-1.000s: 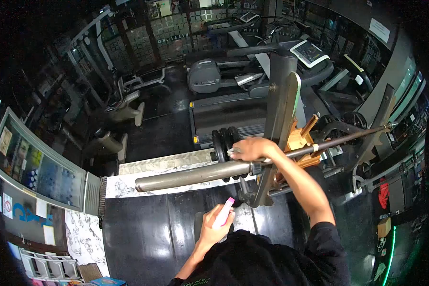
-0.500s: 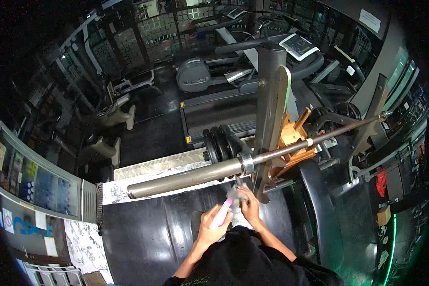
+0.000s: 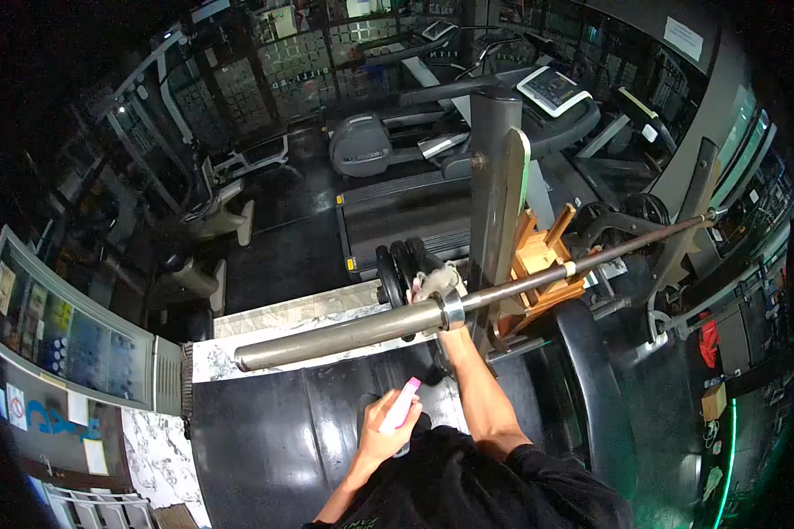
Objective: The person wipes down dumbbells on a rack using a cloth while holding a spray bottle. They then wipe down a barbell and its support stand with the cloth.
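My left hand (image 3: 381,427) is closed round a small white bottle with a pink top (image 3: 403,405), tilted up and to the right, low in front of my body. My right hand (image 3: 420,291) reaches under the barbell and shows partly beyond it, beside the collar (image 3: 453,310). A pale grey cloth (image 3: 438,280) is in that hand, against the far side of the bar's end. The thick metal sleeve of the barbell (image 3: 344,337) extends left from the collar. The bar hides part of my right hand, so not all its fingers show.
A dark rack upright (image 3: 496,194) stands just right of the collar, with black weight plates (image 3: 395,278) behind the bar. A padded bench (image 3: 595,397) lies to the right, near a wooden stool (image 3: 538,257). Beyond is a treadmill (image 3: 406,216); a glass-front fridge (image 3: 62,326) stands left.
My right hand has moved forward and up with the cloth, from in front of my body to beyond the bar. My left hand, with the bottle, has dropped slightly and moved left.
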### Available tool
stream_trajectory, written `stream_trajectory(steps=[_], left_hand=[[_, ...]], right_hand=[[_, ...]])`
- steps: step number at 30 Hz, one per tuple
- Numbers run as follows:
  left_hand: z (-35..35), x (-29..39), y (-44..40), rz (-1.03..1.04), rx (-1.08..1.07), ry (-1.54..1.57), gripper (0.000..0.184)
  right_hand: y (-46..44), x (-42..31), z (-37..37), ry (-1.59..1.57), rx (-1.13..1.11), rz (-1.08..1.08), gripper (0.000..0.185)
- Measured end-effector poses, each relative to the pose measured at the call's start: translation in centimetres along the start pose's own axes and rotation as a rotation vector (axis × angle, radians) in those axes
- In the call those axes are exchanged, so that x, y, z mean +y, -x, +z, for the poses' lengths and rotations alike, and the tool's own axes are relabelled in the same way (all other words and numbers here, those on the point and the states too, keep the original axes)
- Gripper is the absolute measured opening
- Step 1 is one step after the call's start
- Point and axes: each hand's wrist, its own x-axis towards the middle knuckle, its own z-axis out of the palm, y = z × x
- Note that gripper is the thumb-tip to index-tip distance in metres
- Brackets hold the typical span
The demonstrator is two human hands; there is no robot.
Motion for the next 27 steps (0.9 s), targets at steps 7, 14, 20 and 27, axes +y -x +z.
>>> stream_trajectory(steps=[7,14,20,27], left_hand=[[-0.3,-0.3,0.4,-0.037,0.008,-0.052,0.011],[-0.1,-1.2,-0.1,0.066,-0.009,-0.031,0.011],[-0.3,-0.3,-1.0,0.092,0.003,-0.001,0.009],[0.5,0.3,-2.3,0.065,0.035,0.043,0.009]], right_hand=[[3.6,2.0,0.9,0.141,0.353,-0.208,0.043],[10.8,3.6,3.2,0.225,0.484,-0.221,0.04],[16.0,5.1,8.8,0.14,0.324,-0.087,0.047],[14.6,4.6,13.0,1.234,0.628,-0.957,0.031]])
